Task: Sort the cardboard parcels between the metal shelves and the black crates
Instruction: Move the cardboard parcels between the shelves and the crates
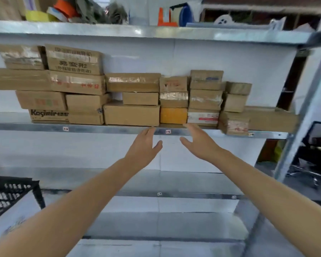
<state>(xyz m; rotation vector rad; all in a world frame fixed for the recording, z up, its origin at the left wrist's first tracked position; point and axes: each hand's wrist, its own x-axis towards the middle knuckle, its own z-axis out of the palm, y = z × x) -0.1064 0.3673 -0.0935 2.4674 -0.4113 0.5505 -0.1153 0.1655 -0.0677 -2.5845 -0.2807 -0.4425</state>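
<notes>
Fingers [150, 131] spread, empty, left hand [143, 147] and right hand [200, 145] at the shelf [100, 127] front edge: poised to pick, likely the yellow parcel [173, 115]; next, clasp its sides.

Tape rolls [53, 12] top left — orange, yellow; blue-orange tape dispenser [176, 15] mid-top; office chair [302, 171] far right
</notes>
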